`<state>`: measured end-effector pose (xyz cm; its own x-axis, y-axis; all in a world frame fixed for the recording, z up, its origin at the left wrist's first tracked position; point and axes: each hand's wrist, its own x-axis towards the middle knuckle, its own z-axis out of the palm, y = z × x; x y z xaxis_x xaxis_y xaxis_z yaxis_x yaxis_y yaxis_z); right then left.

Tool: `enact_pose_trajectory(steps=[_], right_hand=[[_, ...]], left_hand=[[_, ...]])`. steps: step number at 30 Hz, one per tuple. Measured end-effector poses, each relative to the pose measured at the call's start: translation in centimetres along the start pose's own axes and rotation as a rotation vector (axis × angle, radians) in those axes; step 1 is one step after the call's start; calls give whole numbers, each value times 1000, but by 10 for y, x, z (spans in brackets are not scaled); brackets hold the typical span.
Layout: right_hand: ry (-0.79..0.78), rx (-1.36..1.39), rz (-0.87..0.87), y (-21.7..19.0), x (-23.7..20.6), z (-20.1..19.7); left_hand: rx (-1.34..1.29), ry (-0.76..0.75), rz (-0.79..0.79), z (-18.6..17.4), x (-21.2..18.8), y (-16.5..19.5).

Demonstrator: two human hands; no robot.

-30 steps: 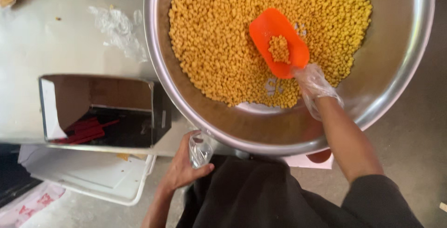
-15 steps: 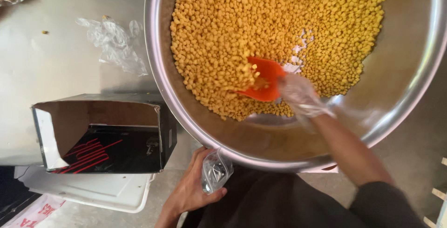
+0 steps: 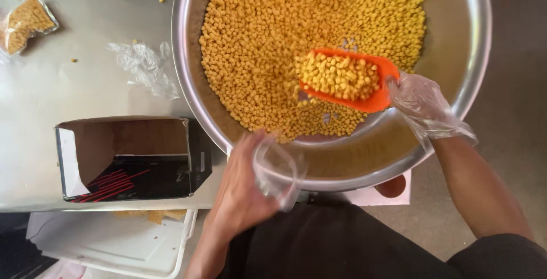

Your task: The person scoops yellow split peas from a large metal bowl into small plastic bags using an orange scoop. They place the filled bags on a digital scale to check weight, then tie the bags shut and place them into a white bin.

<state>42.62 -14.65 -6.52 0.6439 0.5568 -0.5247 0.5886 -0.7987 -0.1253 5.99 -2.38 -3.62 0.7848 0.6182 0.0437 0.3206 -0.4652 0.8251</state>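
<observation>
Orange plastic scoop, half a second ago dug into the heap, is now lifted clear and loaded with yellow pellets, gripped at its handle by the gloved right hand above the steel bowl. The left hand, previously low beneath the rim, has risen to the bowl's near edge, fingers closed around a small clear bag with its mouth held open. An open cardboard box sits on the desk alongside.

A steel table fills the left side under soft even light; grey-brown floor shows along the right edge
</observation>
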Motion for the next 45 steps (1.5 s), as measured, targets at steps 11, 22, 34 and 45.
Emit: enact_pose_trajectory(steps=[11,22,34,45], right_hand=[[76,129,128,51,-81,-67],[182,-226,-206,56,-75,-85],[389,-761,-412,60,-70,-99],[216,-997,-313,51,-61,-108]], left_hand=[[387,-61,231,70,135,-38],[306,-9,275,96,136,-33],[227,-31,230,104,136,-40],[169,3,252,107,148,-40]])
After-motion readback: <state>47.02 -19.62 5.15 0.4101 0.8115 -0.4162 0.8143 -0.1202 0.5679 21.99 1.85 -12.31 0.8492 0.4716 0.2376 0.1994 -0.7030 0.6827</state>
